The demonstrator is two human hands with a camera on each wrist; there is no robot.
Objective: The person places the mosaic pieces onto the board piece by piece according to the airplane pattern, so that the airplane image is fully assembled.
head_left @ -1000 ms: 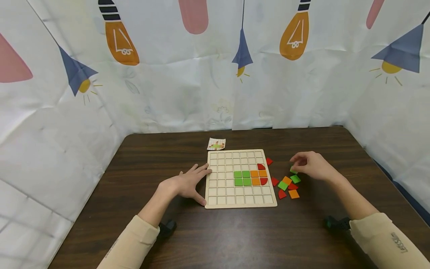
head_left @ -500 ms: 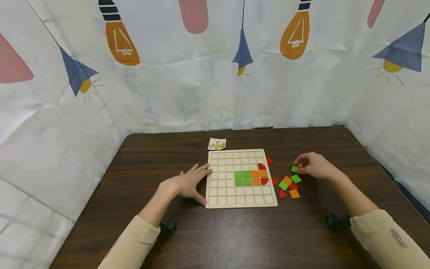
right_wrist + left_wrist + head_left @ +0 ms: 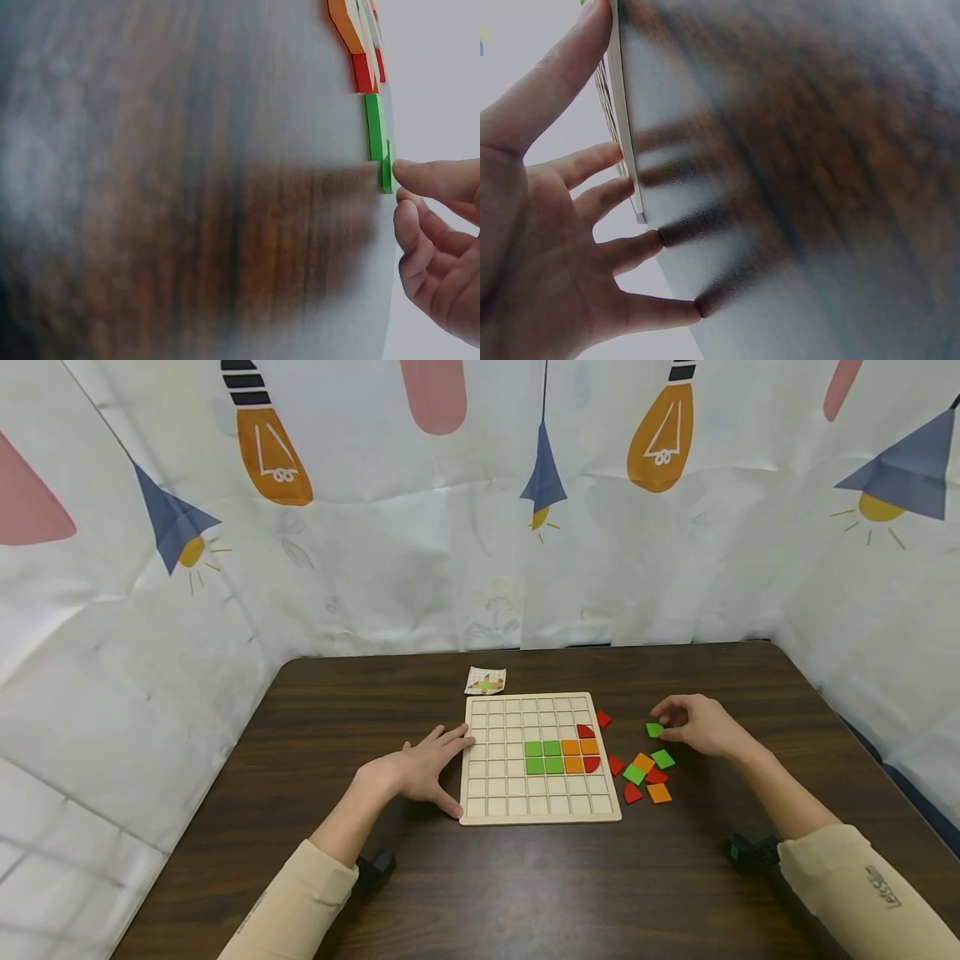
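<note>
My left hand (image 3: pixel 415 767) has its fingers spread at the left edge of a pale wooden grid board (image 3: pixel 498 818), the thumb at the near corner. In the left wrist view, the thumb and some fingertips meet the board's rim. To the right of the board, my right hand (image 3: pixel 701 727) has thumb and index finger at opposite edges of a green square tile (image 3: pixel 654 730). The right wrist view shows the thumb against this tile (image 3: pixel 386 176), other fingers curled. On the board sit green squares (image 3: pixel 543 757), orange squares (image 3: pixel 572 756) and red rounded pieces (image 3: pixel 585 732).
Loose tiles lie between board and right hand: a green square (image 3: pixel 663 760), an orange square (image 3: pixel 659 793), red pieces (image 3: pixel 632 793) and others. A small printed pattern card (image 3: pixel 485 681) lies behind the board on the dark wooden table (image 3: pixel 360 693). A patterned white curtain (image 3: pixel 420 568) stands behind.
The right hand first moves slightly right over the green tile, then slightly back left and away, the tile shifting with its fingertips. The left hand stays at the board.
</note>
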